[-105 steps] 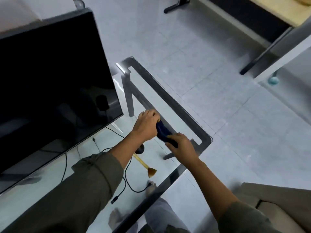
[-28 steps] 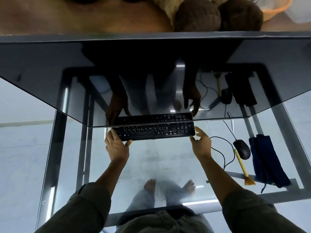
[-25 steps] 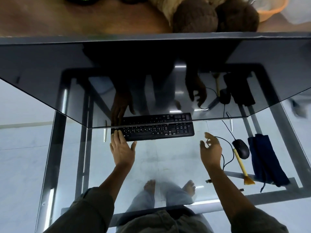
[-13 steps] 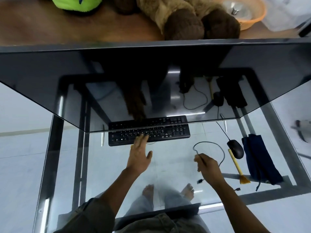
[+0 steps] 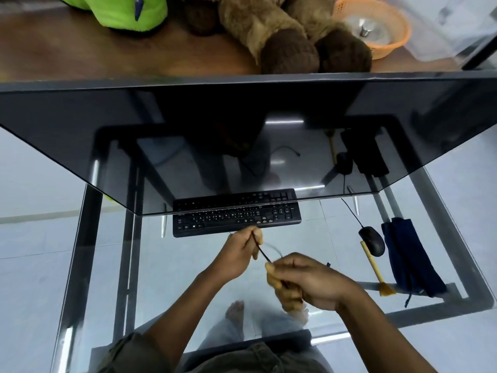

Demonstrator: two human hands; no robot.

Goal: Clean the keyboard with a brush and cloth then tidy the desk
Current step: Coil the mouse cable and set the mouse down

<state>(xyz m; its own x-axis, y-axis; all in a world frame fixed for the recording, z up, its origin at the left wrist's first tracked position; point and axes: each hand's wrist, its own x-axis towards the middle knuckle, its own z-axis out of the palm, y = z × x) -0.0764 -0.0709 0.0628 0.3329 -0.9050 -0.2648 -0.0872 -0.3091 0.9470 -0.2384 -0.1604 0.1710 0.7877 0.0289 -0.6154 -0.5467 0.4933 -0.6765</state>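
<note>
A black keyboard (image 5: 236, 218) lies on the glass desk (image 5: 166, 267), half under the monitor's lower edge. Just in front of it, my left hand (image 5: 239, 255) and my right hand (image 5: 309, 281) both pinch a thin black cable (image 5: 260, 249) stretched between them. At the right side of the desk lie a yellow-handled brush (image 5: 375, 270) and a folded dark blue cloth (image 5: 410, 255), with a black mouse (image 5: 372, 240) beside them. Neither hand touches the keyboard, brush or cloth.
A large dark monitor (image 5: 242, 135) leans over the desk's back half. Behind it, a wooden surface holds a brown plush toy (image 5: 285, 30), a green plush toy (image 5: 126, 10) and an orange basket (image 5: 376, 25). The metal desk frame (image 5: 451, 238) and my feet show through the glass.
Both hands left the keyboard's ends. The right hand picked up the loose cable, then the left hand took hold of it too, and the cable is drawn together in front of the keyboard.
</note>
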